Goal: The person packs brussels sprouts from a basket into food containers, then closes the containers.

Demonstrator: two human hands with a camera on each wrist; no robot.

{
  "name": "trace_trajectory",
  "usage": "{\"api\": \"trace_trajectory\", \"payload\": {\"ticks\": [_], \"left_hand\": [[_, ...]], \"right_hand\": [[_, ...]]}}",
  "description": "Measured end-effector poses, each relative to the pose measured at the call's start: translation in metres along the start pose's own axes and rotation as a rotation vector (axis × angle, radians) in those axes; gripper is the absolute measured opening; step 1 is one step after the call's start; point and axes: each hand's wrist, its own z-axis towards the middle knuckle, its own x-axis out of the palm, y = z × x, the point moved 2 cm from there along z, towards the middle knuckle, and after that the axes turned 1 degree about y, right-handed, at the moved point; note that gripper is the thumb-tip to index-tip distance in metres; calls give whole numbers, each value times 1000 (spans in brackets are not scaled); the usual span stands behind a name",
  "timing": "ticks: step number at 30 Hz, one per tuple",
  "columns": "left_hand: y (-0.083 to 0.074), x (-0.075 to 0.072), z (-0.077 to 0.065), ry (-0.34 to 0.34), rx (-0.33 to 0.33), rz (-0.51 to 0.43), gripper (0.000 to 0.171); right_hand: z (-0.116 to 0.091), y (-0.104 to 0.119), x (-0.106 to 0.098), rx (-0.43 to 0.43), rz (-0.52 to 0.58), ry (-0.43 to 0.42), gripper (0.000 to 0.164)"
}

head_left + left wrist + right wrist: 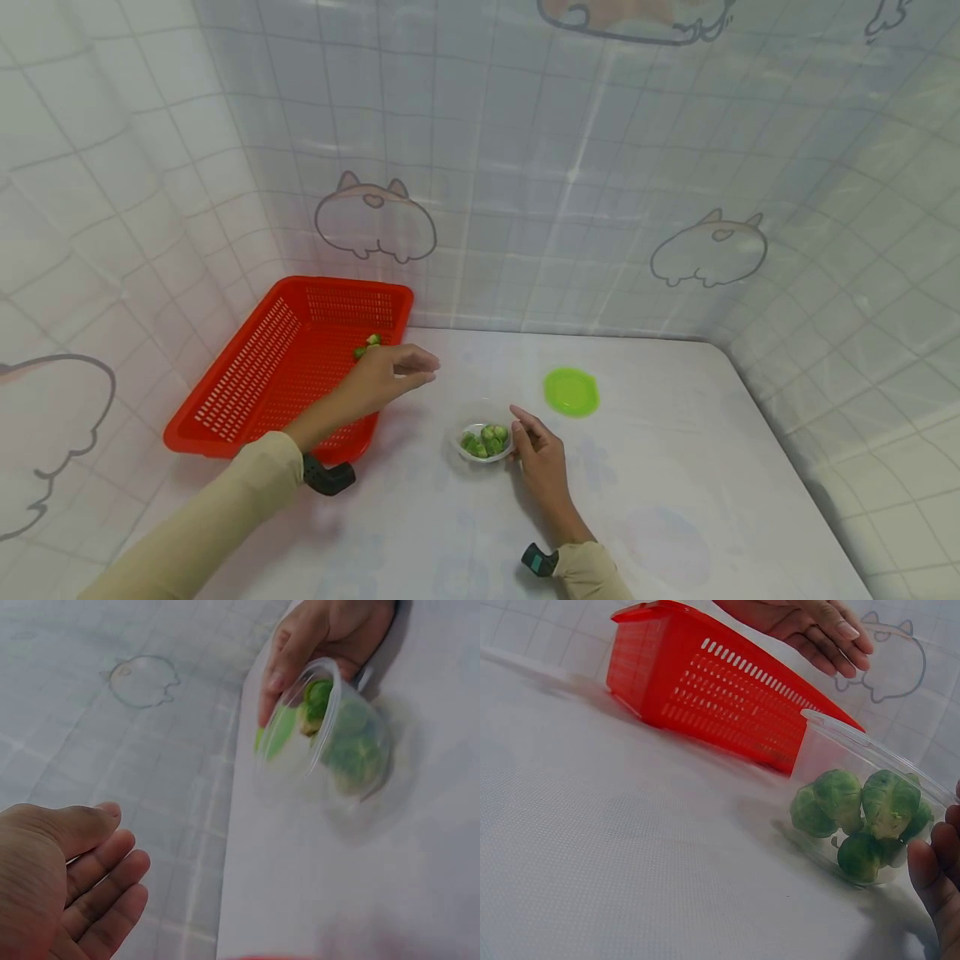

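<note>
A clear plastic tub stands on the table with several Brussels sprouts in it. My right hand is at the tub's right side, its loosely bent fingers against the wall near the rim. Over the right edge of a red plastic basket, my left hand hovers with nothing in it. In the left wrist view its thumb and fingers are loosely bent and apart. A few more sprouts show in the basket, partly hidden behind the left hand.
A bright green round lid lies flat on the white table, right of the tub and farther back. Sheeting printed with grid lines and cartoon animals hangs behind the table and along both sides.
</note>
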Motion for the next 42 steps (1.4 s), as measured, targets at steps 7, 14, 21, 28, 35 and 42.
{"api": "trace_trajectory", "payload": {"ticks": [7, 14, 21, 28, 35, 42], "left_hand": [[11, -21, -2, -54, -36, 13, 24], [23, -39, -4, -74, -77, -3, 30], [42, -55, -1, -120, -133, 8, 30], [67, -66, 3, -135, -120, 48, 40], [89, -70, 6, -152, -179, 67, 47], [105, -72, 8, -152, -210, 83, 42]], "right_hand": [[0, -1, 0, -33, 7, -12, 41], [0, 1, 1, -28, 11, -9, 41], [0, 6, 1, 16, -12, 3, 36], [-7, 37, 1, 18, -11, 22, 33], [-8, 38, -1, 26, -7, 24, 34], [-8, 40, -2, 25, -12, 33, 31]]}}
